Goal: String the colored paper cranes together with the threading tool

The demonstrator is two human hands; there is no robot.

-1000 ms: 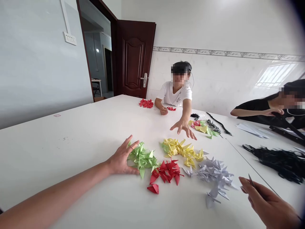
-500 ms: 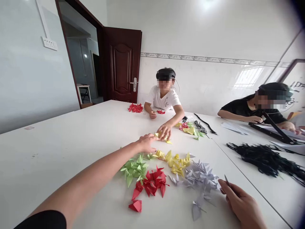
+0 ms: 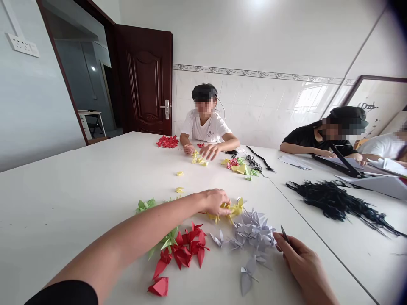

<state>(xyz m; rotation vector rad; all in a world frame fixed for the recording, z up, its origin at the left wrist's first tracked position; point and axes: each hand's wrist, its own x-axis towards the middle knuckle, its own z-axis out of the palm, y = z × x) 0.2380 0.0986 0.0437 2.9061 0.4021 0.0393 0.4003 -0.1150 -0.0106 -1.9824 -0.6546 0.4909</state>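
Observation:
My left hand [image 3: 218,202] reaches across the pile of yellow paper cranes [image 3: 237,207], its fingers curled around some of them and partly hiding them. My right hand [image 3: 302,258] rests at the right on the table, closed on a slim, dark, pointed metal tool [image 3: 285,234] whose tip sticks up. Beside that hand lies a heap of pale lilac paper cranes [image 3: 254,228]. Red paper cranes [image 3: 190,245] sit nearer to me, with one folded red piece [image 3: 159,286] apart from them. Green paper cranes [image 3: 145,205] are partly covered by my left forearm.
Across the white table [image 3: 79,186] sits a person in a white shirt [image 3: 208,127], with yellow cranes [image 3: 199,159] and red cranes [image 3: 167,142] by their hands. A bundle of black cords [image 3: 337,199] lies at the right. Another person [image 3: 314,135] works beside a paper cutter [image 3: 340,163].
My left hand has moved back and right, from beside the other person's hand to the yellow pile. That person's hand has drawn back, with yellow cranes now near them. My view has shifted right.

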